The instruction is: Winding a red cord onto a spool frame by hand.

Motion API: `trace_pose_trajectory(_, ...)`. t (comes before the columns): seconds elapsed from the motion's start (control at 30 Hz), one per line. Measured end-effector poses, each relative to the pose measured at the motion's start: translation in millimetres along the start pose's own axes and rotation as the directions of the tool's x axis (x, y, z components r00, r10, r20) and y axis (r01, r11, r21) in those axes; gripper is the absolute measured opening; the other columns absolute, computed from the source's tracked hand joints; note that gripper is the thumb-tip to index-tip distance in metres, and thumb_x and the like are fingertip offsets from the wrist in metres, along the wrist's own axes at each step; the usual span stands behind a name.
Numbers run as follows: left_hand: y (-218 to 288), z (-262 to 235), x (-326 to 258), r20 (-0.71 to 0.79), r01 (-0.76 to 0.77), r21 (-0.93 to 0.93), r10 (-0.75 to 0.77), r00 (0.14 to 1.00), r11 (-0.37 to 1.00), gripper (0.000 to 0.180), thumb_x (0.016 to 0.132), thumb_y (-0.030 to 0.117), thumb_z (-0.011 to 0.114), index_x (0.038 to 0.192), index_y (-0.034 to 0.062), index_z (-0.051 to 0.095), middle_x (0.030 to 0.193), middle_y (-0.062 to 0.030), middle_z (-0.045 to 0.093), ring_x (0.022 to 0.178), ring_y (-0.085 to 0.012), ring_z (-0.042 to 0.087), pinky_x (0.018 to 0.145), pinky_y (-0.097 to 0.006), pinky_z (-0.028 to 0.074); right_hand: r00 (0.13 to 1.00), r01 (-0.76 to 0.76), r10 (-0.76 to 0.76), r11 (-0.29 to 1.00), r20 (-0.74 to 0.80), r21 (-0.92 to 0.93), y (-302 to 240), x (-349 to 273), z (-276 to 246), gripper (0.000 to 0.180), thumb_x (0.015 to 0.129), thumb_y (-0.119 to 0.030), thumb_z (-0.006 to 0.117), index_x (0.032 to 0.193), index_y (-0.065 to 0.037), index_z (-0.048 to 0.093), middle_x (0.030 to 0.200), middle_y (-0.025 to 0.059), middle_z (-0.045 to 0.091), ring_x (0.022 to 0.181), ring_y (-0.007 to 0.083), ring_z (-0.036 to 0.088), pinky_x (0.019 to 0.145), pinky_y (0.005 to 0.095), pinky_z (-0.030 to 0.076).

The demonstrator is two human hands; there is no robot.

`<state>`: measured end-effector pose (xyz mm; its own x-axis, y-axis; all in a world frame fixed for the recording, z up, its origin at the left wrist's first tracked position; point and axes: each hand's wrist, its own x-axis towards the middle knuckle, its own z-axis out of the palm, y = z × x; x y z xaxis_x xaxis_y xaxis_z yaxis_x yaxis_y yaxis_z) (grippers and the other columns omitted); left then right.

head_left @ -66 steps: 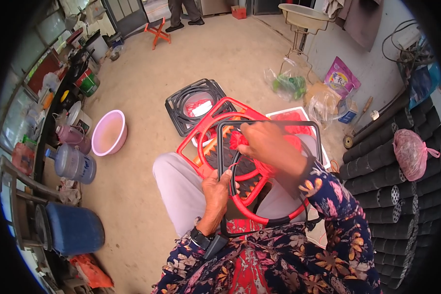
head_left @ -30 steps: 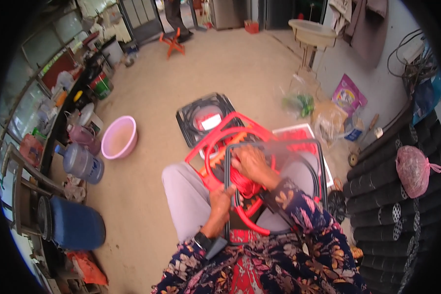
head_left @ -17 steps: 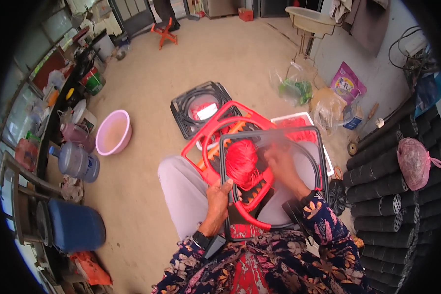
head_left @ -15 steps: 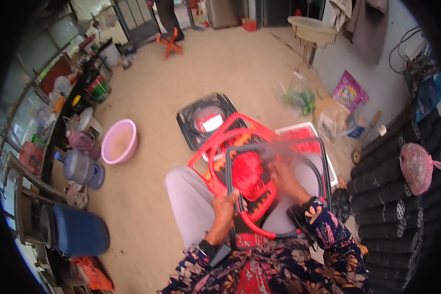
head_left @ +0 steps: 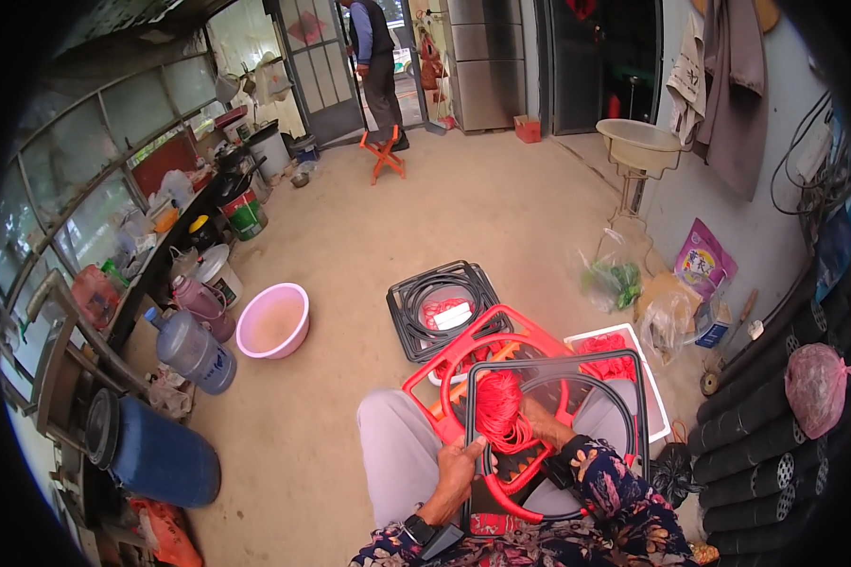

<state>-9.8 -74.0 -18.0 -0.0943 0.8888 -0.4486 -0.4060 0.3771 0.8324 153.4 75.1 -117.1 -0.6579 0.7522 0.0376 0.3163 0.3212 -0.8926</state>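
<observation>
Head view: black square plastic frame (head_left: 550, 435) on lap, over red square plastic frame (head_left: 463, 354). Left hand (head_left: 459, 470) fingers clamped on black frame's left edge. Right hand (head_left: 542, 425) behind bundle of red cord (head_left: 499, 411), fingers hidden, cannot tell. Weaving looks barely begun; frame opening mostly unfilled.

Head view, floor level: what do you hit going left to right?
Blue barrel → clear water jug → pink basin → left hand on black frame → red cord bundle → purple bag → pink sack.
</observation>
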Motion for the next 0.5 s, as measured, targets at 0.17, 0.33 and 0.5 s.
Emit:
trace_pose_trajectory(0.17, 0, 4, 0, -0.031, 0.013, -0.002, -0.013, 0.999, 1.000, 0.013, 0.099, 0.016, 0.054, 0.098, 0.0037, 0.060, 0.067, -0.0100, 0.066, 0.050, -0.0169, 0.063, 0.037, -0.023, 0.039, 0.992, 0.121, -0.118, 0.991, -0.046, 0.064, 3, 1, 18, 0.066, 0.072, -0.047, 0.076, 0.122, -0.008, 0.059, 0.122, 0.0199, 0.061, 0.116, 0.0393, 0.055, 0.096, 0.0484, 0.042)
trace_pose_trajectory(0.33, -1, 4, -6, -0.011, -0.020, -0.044, 0.020, 1.000, 0.999, 0.013, 0.099, 0.015, 0.054, 0.097, 0.0036, 0.060, 0.067, -0.0098, 0.066, 0.050, -0.0166, 0.062, 0.037, -0.023, 0.040, 0.981, 0.159, -0.186, 0.937, -0.058, -0.310, -31, -11, 15, 0.059, 0.071, -0.043, 0.074, 0.116, -0.009, 0.060, 0.117, 0.0200, 0.062, 0.113, 0.0395, 0.055, 0.089, 0.0512, 0.041)
trace_pose_trajectory(0.5, -3, -4, -11, -0.033, -0.080, -0.090, 0.077, 0.996, 0.993, 0.016, 0.097, 0.020, 0.058, 0.097, 0.0041, 0.060, 0.067, -0.0087, 0.066, 0.050, -0.0151, 0.062, 0.040, -0.022, 0.044, 0.997, -0.046, 0.005, 0.816, -0.072, -0.576, -82, -37, -33, 0.044, 0.075, -0.030, 0.072, 0.109, -0.005, 0.061, 0.102, 0.0197, 0.066, 0.097, 0.0401, 0.062, 0.083, 0.0490, 0.047)
